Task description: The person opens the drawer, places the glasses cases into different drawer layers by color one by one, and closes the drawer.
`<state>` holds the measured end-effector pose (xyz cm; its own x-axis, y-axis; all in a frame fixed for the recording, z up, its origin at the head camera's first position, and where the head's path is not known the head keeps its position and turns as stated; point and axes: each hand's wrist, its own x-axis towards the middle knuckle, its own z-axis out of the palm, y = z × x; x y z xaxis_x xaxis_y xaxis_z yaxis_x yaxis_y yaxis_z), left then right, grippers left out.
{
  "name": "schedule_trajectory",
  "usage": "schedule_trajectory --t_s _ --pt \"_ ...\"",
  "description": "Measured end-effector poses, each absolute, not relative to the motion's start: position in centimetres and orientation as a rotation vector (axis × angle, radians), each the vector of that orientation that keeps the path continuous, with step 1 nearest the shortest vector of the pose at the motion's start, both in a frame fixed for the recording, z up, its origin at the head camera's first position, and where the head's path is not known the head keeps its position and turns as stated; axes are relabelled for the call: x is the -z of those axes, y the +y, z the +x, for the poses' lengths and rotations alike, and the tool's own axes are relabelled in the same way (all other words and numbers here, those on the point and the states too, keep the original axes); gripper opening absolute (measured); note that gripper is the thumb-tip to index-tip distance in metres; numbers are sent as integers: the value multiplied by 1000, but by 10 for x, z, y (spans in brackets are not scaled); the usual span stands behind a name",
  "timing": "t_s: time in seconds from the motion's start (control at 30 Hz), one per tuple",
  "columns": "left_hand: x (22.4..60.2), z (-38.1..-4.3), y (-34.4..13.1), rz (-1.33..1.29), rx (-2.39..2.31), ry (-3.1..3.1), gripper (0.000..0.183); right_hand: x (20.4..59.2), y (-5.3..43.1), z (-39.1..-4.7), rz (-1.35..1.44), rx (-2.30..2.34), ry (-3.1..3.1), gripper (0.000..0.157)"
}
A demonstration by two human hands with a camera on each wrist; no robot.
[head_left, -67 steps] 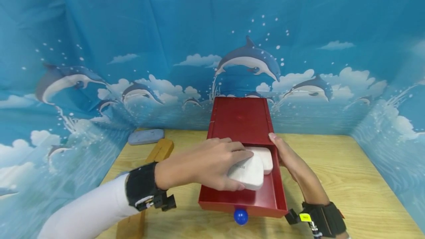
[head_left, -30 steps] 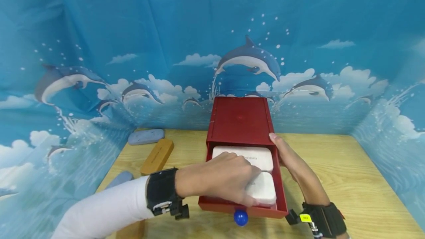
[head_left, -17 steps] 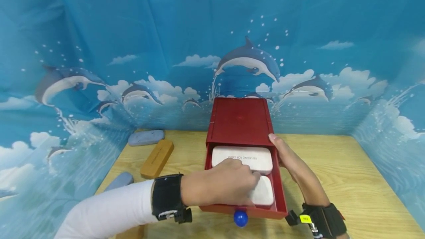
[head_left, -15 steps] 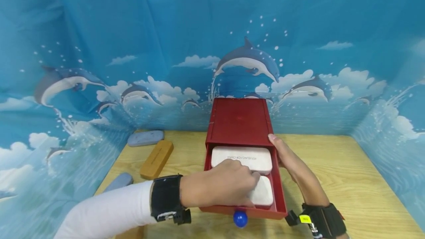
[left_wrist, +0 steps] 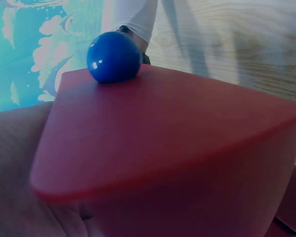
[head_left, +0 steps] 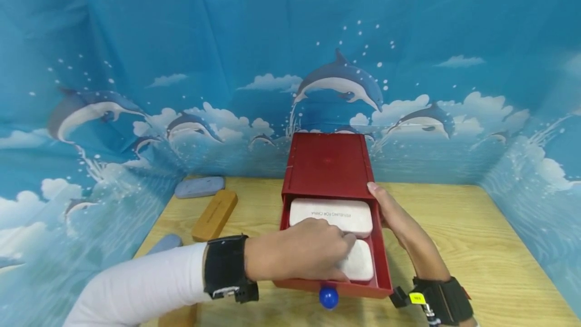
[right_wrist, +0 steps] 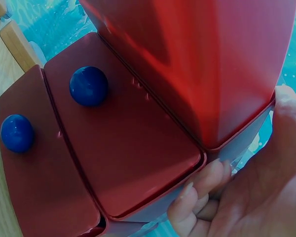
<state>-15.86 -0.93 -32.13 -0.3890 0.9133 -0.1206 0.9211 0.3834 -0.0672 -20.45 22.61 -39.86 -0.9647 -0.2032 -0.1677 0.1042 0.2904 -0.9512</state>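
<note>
In the head view the top drawer (head_left: 382,286) of a red drawer unit (head_left: 329,165) is pulled out, its blue knob (head_left: 329,297) facing me. A white case (head_left: 333,214) with printed lettering lies along the back of the drawer. My left hand (head_left: 304,250) reaches in and grips a second white case (head_left: 361,262) in the front part, its left portion hidden by the hand. My right hand (head_left: 401,221) holds the unit's right side, thumb at its upper front edge. Fingers (right_wrist: 185,202) curl against that side in the right wrist view.
Left on the wooden table (head_left: 472,246) lie a grey-blue case (head_left: 199,187), a brown case (head_left: 215,216) and another grey-blue case (head_left: 165,243), partly behind the sleeve. Two shut drawers with blue knobs (right_wrist: 89,86) sit below. A dolphin-print curtain (head_left: 227,64) surrounds the table.
My left hand moved right and lowered the tilted white case into the drawer's front, uncovering the back case. Over the last half second little differs. The right hand stayed on the unit.
</note>
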Motion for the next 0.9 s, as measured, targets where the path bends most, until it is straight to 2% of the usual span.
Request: schedule_trajectory --t_s 0.2,0.5,0.77,0.9 --pt "315 -159 -10 1606 147 2523 54 399 225 -204 -62 1707 2310 76" --pt "304 -158 -19 1649 86 2562 41 398 226 -203 -59 1699 2321 76" --pt "292 -158 -31 1583 60 2641 47 398 225 -202 -47 1704 2317 77" --pt "286 -159 -45 1566 -147 2652 45 399 225 -202 -61 1707 2315 77"
